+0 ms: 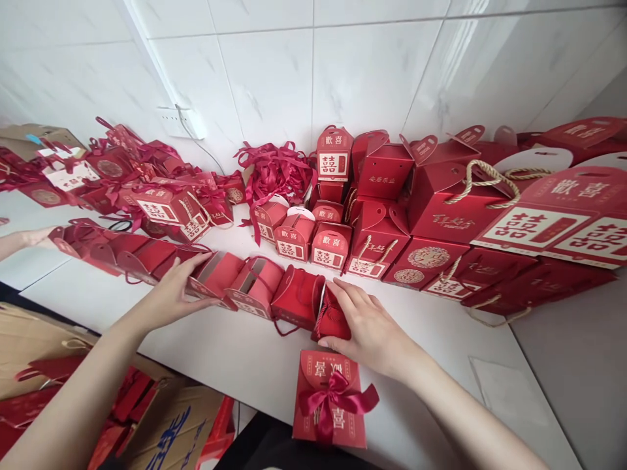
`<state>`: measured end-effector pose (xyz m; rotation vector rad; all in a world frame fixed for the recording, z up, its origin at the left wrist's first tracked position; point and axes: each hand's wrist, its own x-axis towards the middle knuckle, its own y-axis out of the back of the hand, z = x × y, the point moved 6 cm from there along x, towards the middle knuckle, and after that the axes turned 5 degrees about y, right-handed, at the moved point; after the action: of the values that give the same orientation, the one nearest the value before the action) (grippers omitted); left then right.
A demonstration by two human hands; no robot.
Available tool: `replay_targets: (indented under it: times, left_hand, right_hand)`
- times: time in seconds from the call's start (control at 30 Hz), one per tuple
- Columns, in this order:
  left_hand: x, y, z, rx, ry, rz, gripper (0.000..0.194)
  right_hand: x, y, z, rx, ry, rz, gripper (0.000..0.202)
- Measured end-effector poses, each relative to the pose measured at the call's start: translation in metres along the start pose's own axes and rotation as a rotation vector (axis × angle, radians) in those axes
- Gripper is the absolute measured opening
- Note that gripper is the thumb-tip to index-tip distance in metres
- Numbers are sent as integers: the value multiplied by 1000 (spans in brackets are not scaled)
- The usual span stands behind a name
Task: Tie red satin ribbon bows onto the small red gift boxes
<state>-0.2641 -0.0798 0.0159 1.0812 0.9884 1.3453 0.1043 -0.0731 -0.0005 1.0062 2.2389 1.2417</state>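
A row of small red gift boxes runs slantwise along the white table [416,391]. My left hand [171,297] spans a red gift box [215,277] partway along it, with fingers over the far side and thumb at the near side. At the row's right end, my right hand [369,320] grips a dark red gift box [333,320] with a cord, fingers behind and thumb in front. Between my hands sit a pinkish-red box [255,287] and a bright red box [296,297]. Nearest me lies a box tied with a crimson ribbon bow [336,395].
Another person's hand [36,238] touches the row's left end. Stacked red boxes with rope handles [441,202] stand along the tiled wall. Behind the row lies a ribbon heap [279,170]. Below the table edge, a cardboard box [181,424] stands at lower left.
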Motion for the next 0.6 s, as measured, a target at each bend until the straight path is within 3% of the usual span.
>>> replay_targets:
  times: [0.27, 0.43, 0.6]
  left_hand:
    - [12, -27, 60, -17, -73, -134, 98]
    - [18, -43, 112, -61, -116, -118, 96]
    - [26, -59, 158, -71, -151, -99, 94]
  right_hand:
    - [-26, 28, 47, -16, 43, 21, 100]
    - [-57, 57, 76, -2, -32, 10, 91]
    - [-88, 72, 111, -32, -136, -9, 87]
